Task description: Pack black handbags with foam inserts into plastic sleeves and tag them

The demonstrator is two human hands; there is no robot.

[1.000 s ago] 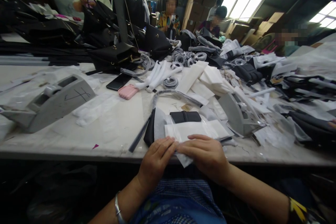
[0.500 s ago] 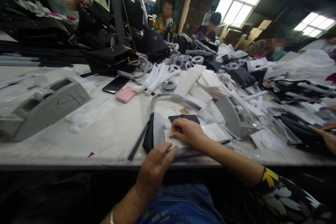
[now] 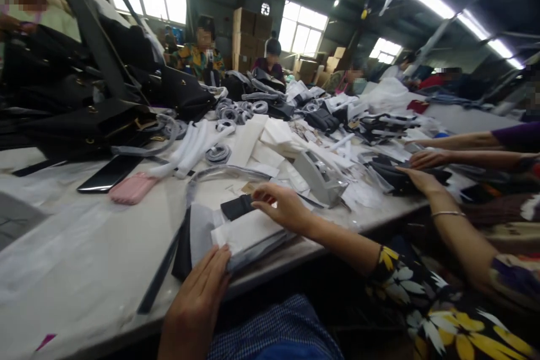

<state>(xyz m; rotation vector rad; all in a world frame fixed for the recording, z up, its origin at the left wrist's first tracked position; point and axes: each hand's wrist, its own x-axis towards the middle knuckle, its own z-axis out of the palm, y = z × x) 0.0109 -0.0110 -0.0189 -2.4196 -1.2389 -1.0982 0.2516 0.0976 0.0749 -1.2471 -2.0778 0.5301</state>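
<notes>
A black handbag (image 3: 181, 250) lies on its side at the table's near edge, with pale grey wrapping and a white padding sheet (image 3: 244, 230) over it. My left hand (image 3: 198, 292) rests its outstretched fingers on the sheet's near left corner. My right hand (image 3: 284, 209) has curled fingers, their tips at the right end of a short black flap (image 3: 236, 207) above the sheet; they seem to pinch it, partly hidden. The bag's plastic-wrapped strap (image 3: 192, 180) arches behind it, and a dark strip (image 3: 158, 275) sticks out to the left.
A pink case (image 3: 133, 187) and a black phone (image 3: 108, 173) lie left of the bag. White foam pieces (image 3: 270, 140), wrapped coils (image 3: 218, 153) and a grey tape dispenser (image 3: 318, 177) stand behind. Black handbags (image 3: 84, 124) are piled left. Co-workers' hands (image 3: 426, 180) handle a black item at right.
The view has swung right and closer to the table. My right hand has shifted from the white sheet to the black flap. My left fingers have flattened onto the sheet's corner.
</notes>
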